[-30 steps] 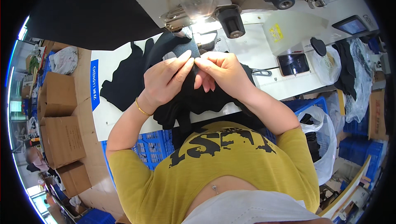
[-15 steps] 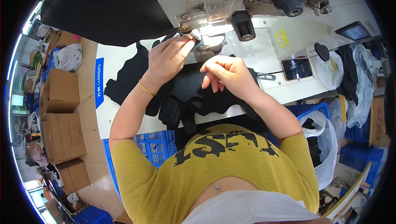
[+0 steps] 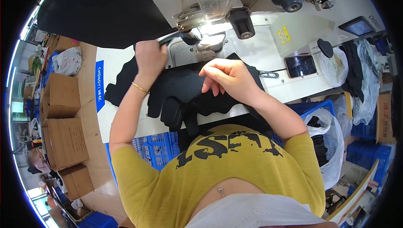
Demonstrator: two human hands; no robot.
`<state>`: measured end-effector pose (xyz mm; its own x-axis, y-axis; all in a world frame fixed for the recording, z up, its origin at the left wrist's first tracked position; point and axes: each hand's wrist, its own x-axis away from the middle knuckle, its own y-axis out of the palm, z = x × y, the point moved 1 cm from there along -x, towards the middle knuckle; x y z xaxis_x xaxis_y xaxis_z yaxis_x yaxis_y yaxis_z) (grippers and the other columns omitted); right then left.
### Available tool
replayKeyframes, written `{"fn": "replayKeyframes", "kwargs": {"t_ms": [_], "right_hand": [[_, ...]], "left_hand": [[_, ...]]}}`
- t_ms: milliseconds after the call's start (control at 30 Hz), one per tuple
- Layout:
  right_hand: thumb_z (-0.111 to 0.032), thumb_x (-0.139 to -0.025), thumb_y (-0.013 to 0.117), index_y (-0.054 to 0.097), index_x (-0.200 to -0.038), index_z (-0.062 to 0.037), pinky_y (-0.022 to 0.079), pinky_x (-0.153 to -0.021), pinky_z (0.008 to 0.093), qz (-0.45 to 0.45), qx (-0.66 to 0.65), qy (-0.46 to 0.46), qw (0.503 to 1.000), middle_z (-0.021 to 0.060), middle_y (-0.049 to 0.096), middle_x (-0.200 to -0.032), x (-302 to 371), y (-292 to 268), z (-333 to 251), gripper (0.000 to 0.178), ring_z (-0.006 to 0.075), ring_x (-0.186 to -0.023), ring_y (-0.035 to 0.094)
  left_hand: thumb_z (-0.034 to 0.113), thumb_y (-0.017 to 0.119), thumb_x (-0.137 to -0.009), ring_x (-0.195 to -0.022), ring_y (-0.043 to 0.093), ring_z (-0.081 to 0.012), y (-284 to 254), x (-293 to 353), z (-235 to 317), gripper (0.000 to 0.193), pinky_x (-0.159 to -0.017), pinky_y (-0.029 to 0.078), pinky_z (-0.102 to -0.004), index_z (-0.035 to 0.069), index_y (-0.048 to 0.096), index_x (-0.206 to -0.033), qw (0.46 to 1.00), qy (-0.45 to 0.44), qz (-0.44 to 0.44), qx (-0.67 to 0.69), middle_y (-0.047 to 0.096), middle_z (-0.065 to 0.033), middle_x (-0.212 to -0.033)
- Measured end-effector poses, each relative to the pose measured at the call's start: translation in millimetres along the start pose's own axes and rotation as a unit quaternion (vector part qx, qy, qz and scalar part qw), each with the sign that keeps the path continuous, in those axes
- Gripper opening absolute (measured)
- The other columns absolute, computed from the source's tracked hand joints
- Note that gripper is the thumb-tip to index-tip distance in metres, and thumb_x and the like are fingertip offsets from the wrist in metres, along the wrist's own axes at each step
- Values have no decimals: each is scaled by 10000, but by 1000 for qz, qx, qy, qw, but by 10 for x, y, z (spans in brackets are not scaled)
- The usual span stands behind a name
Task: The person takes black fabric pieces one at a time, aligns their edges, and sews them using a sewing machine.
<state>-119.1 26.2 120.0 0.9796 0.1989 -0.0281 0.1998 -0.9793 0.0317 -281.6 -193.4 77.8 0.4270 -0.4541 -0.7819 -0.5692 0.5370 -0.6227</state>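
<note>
My left hand (image 3: 150,60), smeared by motion, is closed beside the sewing machine's stitching area (image 3: 205,45). A narrow black fabric piece (image 3: 168,38) runs from its fingers toward the machine's presser foot. The fingertips themselves are hard to make out. Over the black cut fabric pieces (image 3: 176,83) on the white table, my right hand (image 3: 228,79) hovers with thumb and forefinger together and the other fingers curled. Nothing shows in it. A stack of small black pieces (image 3: 171,108) lies at the table's near edge.
Above hangs the machine head with a dark knob (image 3: 241,23). Right of my right hand lie thread snips (image 3: 268,74) and a phone (image 3: 300,66). A blue crate (image 3: 157,148) stands below the table, cardboard boxes (image 3: 63,96) at left, a plastic bag (image 3: 331,152) at right.
My left hand has moved left, away from the presser foot, and the narrow black piece now shows between them. My right hand has hardly moved.
</note>
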Motion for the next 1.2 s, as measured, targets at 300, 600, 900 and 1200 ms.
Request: {"fn": "replayKeyframes", "kwargs": {"t_ms": [300,600,900,1200], "right_hand": [[-204,-769,718,691,-1060,-143,462,-590,297,67,435,-551,709,44,610,-945,183,553,-96,299,204,-720,610],[-190,-968,619,645,-942,-14,432,-429,191,47,-110,90,989,2,613,-701,169,133,-50,180,50,-495,573],[-187,-970,620,633,-924,-3,467,-425,199,44,-206,81,974,14,619,-735,45,50,74,190,84,-478,593],[-188,-1000,552,619,-932,19,494,-466,213,40,-207,70,975,44,645,-764,65,91,75,227,108,-514,613]], "left_hand": [[-12,676,-816,-1093,607,-259,-1248,-219,580,725,-899,521,-338,-38,307,-1440,899,-275,-241,243,542,-165,-1272],[151,658,-932,-722,611,-83,-819,-590,592,229,-669,488,-225,-2,667,-1102,607,-388,-362,592,662,-24,-839],[143,689,-883,-737,632,-91,-533,-713,710,186,-634,513,-229,14,682,-1015,707,-375,-311,512,688,-34,-850],[174,700,-873,-772,630,-133,-617,-743,687,206,-682,496,-297,14,697,-1003,753,-371,-339,424,694,-50,-879]]}}
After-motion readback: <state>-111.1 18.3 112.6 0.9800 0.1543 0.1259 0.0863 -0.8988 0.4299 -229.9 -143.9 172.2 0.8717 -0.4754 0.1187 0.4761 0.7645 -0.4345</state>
